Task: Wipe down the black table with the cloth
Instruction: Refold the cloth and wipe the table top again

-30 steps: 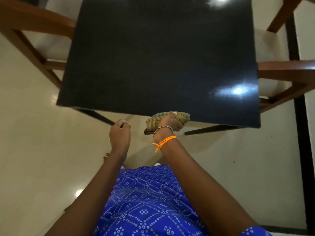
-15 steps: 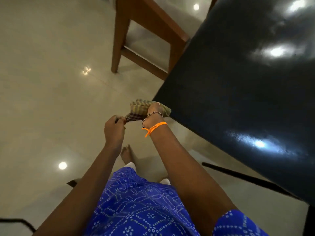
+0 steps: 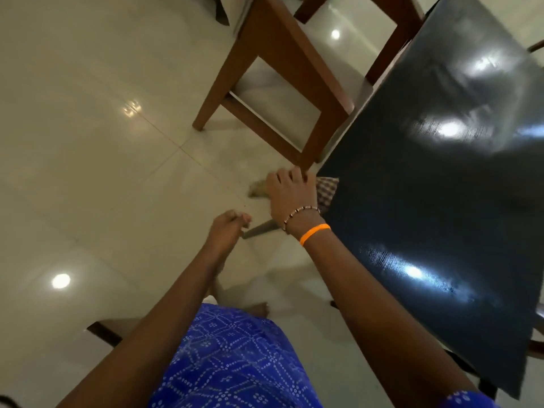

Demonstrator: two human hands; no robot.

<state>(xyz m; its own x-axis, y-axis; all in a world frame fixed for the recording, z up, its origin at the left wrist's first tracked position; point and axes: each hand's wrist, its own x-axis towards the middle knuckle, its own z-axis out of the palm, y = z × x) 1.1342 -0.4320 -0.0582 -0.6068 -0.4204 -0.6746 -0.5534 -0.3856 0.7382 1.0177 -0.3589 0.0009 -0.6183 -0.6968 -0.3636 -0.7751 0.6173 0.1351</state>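
Gleaming across the left side, pale floor tiles (image 3: 88,172) with round light reflections. Poking in at the lower left edge, a dark wooden furniture piece (image 3: 103,331), mostly out of view. Reaching forward from a blue dotted garment (image 3: 235,363), two bare forearms. Hanging over the floor tiles, left hand (image 3: 228,228), fingers curled tightly together; whether anything is being pinched between them, impossible to tell through the blur. Showing just right of that hand, a dark slanted bar (image 3: 259,228), apparently a leg under the surface. Standing further back, a brown wooden chair (image 3: 282,69) with a pale seat, one leg coming down right beside the corner of the surface. Pressing down at that near-left corner, right hand (image 3: 290,195), fingers spread and lying over a checked cloth (image 3: 326,191). Lying partly on the corner of the black surface (image 3: 441,201) and partly hanging off past its edge on the far side of the hand, the cloth, blurred there. Wearing on the right wrist, a beaded bracelet (image 3: 300,214) and an orange band (image 3: 315,232). Filling the right side, the glossy black surface, running diagonally, catching several bright glares.
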